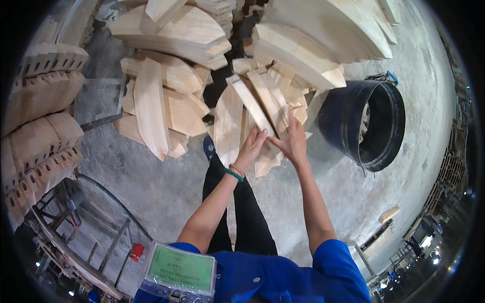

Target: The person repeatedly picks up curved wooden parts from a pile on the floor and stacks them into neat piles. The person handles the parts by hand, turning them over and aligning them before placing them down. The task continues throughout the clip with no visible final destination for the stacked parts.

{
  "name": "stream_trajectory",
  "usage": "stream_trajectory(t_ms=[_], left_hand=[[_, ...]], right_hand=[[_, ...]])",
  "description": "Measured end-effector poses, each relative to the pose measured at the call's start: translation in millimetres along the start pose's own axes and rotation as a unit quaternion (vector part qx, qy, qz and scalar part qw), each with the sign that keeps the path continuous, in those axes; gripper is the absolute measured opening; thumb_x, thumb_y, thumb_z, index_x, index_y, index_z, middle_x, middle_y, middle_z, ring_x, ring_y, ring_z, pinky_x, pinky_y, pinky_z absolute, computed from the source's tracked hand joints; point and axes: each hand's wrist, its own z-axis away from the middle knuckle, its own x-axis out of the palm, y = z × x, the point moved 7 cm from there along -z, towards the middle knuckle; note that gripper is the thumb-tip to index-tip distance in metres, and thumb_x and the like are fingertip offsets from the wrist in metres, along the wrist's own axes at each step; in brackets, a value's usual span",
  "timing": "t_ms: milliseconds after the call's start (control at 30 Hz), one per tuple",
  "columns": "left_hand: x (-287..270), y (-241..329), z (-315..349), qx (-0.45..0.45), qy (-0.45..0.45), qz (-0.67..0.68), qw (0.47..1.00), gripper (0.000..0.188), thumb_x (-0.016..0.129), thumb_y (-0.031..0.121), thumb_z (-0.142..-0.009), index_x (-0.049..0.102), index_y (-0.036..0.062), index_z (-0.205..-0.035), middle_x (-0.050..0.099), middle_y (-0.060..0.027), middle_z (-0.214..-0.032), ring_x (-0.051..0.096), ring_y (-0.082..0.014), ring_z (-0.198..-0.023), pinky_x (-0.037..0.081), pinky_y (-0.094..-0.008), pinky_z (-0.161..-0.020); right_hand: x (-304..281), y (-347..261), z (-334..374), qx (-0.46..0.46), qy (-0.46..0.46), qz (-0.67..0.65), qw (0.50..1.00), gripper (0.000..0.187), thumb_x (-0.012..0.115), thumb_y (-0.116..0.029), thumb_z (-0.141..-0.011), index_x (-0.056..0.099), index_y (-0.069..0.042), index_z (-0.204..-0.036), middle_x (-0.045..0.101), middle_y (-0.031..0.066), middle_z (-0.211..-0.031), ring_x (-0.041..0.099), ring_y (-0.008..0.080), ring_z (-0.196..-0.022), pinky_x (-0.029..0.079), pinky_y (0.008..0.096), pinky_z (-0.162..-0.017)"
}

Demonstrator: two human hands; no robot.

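Pale wooden pieces are between my two hands, above a loose pile of similar pieces. My left hand [251,147] is closed round the near end of a narrow wooden board [251,103], which tilts away to the upper left. On the right, my right hand [294,140] grips the side of a second wooden board [268,97], its thumb pointing toward my left hand. A dark gap separates the two boards. Just left of them, a wide board with angled ends [228,123] leans on the pile.
Another heap of cut boards [150,108] lies to the left, with larger curved wooden stacks [323,35] farther off. A black bucket [343,118] stands at right on the concrete floor [166,187]. Slotted wooden parts [48,129] and a metal frame [108,247] are at far left.
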Motion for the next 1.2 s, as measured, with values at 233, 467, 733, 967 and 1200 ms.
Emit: stream_trajectory(t_ms=[233, 467, 733, 967, 1200], left_hand=[[5, 0, -22, 0.064, 0.068, 0.118, 0.989, 0.062, 0.071, 0.027, -0.087, 0.039, -0.0029, -0.131, 0.054, -0.0135, -0.123, 0.056, -0.0162, -0.109, 0.048, -0.0278, -0.092], [-17, -9, -43, 0.087, 0.159, 0.097, 0.979, 0.079, 0.081, 0.03, -0.076, 0.036, -0.0053, -0.13, 0.053, -0.0174, -0.122, 0.058, -0.0186, -0.106, 0.051, -0.031, -0.087], [-25, 5, -19, 0.115, 0.205, -0.009, 0.972, 0.074, 0.068, 0.016, -0.077, 0.031, -0.004, -0.137, 0.062, -0.0165, -0.111, 0.065, -0.0267, -0.095, 0.052, -0.0352, -0.085], [-27, 5, -8, 0.063, 0.293, -0.002, 0.954, 0.066, 0.058, 0.016, -0.077, 0.035, -0.0007, -0.136, 0.062, -0.0162, -0.105, 0.059, -0.0189, -0.074, 0.05, -0.0341, -0.069], [-44, 5, 62, 0.111, 0.324, 0.018, 0.939, 0.062, 0.057, 0.01, -0.087, 0.03, -0.0009, -0.141, 0.054, -0.02, -0.127, 0.053, -0.0264, -0.116, 0.041, -0.0345, -0.098]], right_hand=[[15, 65, -16, 0.129, -0.072, -0.314, 0.938, 0.095, 0.075, -0.049, -0.078, 0.032, 0.001, -0.145, 0.046, 0.0222, -0.14, 0.048, 0.0278, -0.125, 0.04, 0.0348, -0.101], [35, 49, -41, 0.118, -0.202, -0.388, 0.891, 0.077, 0.074, -0.046, -0.081, 0.048, -0.001, -0.137, 0.059, 0.0138, -0.124, 0.054, 0.0205, -0.115, 0.042, 0.0321, -0.098], [20, 75, -45, 0.103, -0.09, -0.294, 0.946, 0.058, 0.068, -0.034, -0.086, 0.049, -0.007, -0.134, 0.067, 0.0141, -0.111, 0.064, 0.0272, -0.099, 0.049, 0.0359, -0.086], [-19, 29, -27, 0.098, -0.037, -0.036, 0.994, 0.054, 0.062, -0.019, -0.085, 0.045, -0.01, -0.135, 0.066, 0.0245, -0.106, 0.064, 0.0404, -0.101, 0.049, 0.0431, -0.084], [-30, -37, 50, 0.097, -0.012, -0.119, 0.988, 0.065, 0.066, -0.012, -0.082, 0.039, -0.014, -0.142, 0.063, 0.0229, -0.114, 0.064, 0.0363, -0.102, 0.053, 0.0409, -0.081]])
